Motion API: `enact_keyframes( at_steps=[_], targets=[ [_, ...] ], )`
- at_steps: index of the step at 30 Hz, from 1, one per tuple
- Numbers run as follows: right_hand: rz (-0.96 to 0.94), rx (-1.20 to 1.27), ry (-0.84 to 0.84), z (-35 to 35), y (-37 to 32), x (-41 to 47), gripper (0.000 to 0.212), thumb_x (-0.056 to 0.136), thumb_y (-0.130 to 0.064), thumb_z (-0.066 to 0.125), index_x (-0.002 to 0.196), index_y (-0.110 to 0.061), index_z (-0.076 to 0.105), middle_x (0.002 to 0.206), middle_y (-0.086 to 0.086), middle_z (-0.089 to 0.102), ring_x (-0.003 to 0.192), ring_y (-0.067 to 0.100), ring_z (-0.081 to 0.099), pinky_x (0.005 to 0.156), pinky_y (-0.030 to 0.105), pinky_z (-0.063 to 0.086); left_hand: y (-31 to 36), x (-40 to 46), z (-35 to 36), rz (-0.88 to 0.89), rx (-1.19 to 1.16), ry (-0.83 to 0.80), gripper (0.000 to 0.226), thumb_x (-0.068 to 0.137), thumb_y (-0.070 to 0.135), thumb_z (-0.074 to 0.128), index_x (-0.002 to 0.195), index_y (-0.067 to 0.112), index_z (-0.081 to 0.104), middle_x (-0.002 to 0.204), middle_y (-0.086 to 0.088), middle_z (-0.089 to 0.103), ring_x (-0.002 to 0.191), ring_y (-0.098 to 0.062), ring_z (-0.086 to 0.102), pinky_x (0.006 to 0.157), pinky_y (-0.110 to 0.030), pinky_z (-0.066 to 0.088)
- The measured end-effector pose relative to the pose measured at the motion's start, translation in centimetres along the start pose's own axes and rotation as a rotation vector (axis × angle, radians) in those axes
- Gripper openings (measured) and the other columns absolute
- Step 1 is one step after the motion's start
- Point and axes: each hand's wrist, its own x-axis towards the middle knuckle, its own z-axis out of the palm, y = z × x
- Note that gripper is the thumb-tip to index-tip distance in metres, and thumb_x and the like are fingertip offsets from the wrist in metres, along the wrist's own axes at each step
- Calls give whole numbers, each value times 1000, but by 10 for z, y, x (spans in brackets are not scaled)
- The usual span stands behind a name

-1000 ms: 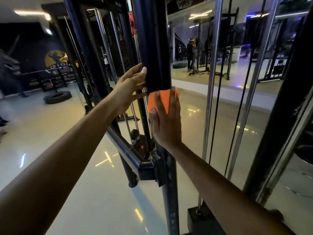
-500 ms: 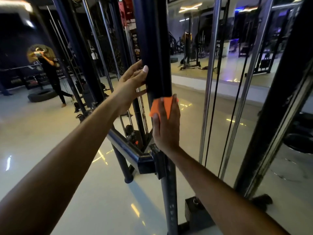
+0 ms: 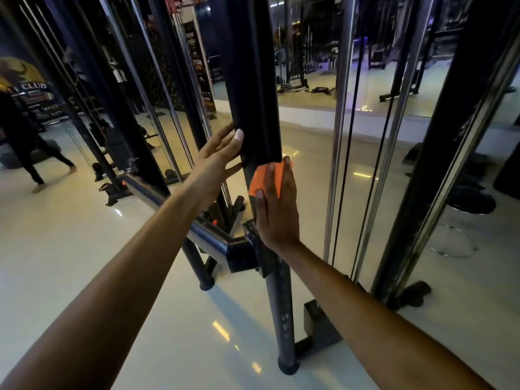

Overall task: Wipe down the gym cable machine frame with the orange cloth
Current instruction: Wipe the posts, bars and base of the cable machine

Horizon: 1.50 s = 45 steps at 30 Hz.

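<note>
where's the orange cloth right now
In the head view, near centre, the orange cloth is pressed flat under the right hand against the black upright post, just above the chrome crossbar joint, with the left hand beside it.

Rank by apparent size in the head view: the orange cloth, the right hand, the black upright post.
1. Black upright post, by far the largest, running past the top of the frame.
2. Right hand.
3. Orange cloth, partly hidden under the hand, so its full size is unsure.

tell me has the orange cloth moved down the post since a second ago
Yes. The orange cloth under the right hand has slid down the post, closer to the crossbar joint.
</note>
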Motion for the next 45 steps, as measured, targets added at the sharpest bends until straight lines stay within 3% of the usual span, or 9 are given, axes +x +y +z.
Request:
enact_keyframes(
  at_steps=[5, 9, 12, 16, 21, 25, 34, 40, 45],
  targets=[
    [-55, -35, 42, 0, -2, 15, 68, 115, -38, 40, 171, -25, 4, 181, 11, -8, 168, 36, 6, 126, 56, 38, -21, -4, -1, -37, -13, 19, 56, 102, 45, 72, 153, 38, 50, 159, 0, 57, 143, -16, 58, 120, -51, 47],
    [15, -142, -115, 21, 35, -71, 71, 117, -36, 45, 168, -32, -4, 180, 18, -10, 167, 42, 5, 113, 61, 52, -42, -13, 1, -62, 5, 19, 39, 107, 40, 66, 144, 46, 55, 146, 15, 66, 136, -4, 62, 118, -44, 49],
    [40, -98, -151, 20, 39, -88, 69, 118, -45, 36, 170, -38, -8, 180, 16, -13, 167, 43, 5, 106, 61, 57, -55, -22, 3, -92, 5, 18, 39, 106, 42, 66, 144, 49, 56, 154, 11, 60, 141, -8, 58, 120, -49, 45],
    [57, 2, -63, 10, 20, -43, 66, 116, -51, 25, 171, -41, -9, 181, 8, -14, 168, 37, 2, 113, 64, 51, -67, -28, 7, -130, 4, 10, 39, 104, 48, 68, 141, 53, 58, 161, 6, 54, 150, -15, 49, 122, -55, 39],
    [45, 3, -58, 6, 21, -38, 66, 116, -44, 32, 172, -24, 4, 182, 6, -10, 168, 36, 7, 115, 61, 50, -73, -32, 12, -153, -5, 36, 41, 106, 45, 65, 144, 48, 52, 163, 2, 51, 150, -18, 48, 117, -45, 45],
    [36, -44, -216, 8, 53, -105, 65, 119, -45, 31, 172, -32, -4, 181, 12, -8, 165, 42, 17, 108, 58, 57, -84, -38, 15, -153, 41, 41, 61, 105, 47, 65, 162, 38, 43, 163, 6, 51, 151, -14, 47, 113, -36, 44],
    [52, 73, -98, -2, 27, -26, 64, 117, -45, 31, 173, -24, 10, 182, 5, -5, 165, 37, 18, 106, 56, 59, -87, -39, 23, -184, 15, 87, 41, 106, 47, 65, 144, 49, 51, 166, 2, 46, 153, -24, 44, 124, -51, 40],
    [47, 32, -325, 0, 78, -118, 74, 118, -37, 40, 170, -41, -12, 181, 10, -14, 167, 41, 9, 98, 57, 63, -112, -53, 34, -180, 126, 116, 62, 106, 49, 66, 162, 35, 43, 160, 4, 55, 150, -19, 50, 124, -57, 39],
    [63, 100, -305, -3, 66, -87, 64, 116, -59, 22, 168, -31, -1, 180, 8, -9, 166, 44, 13, 106, 60, 58, -136, -69, 43, -217, 198, 190, 67, 100, 63, 66, 160, 40, 45, 161, 5, 55, 150, -23, 51, 120, -62, 44]
  ],
)
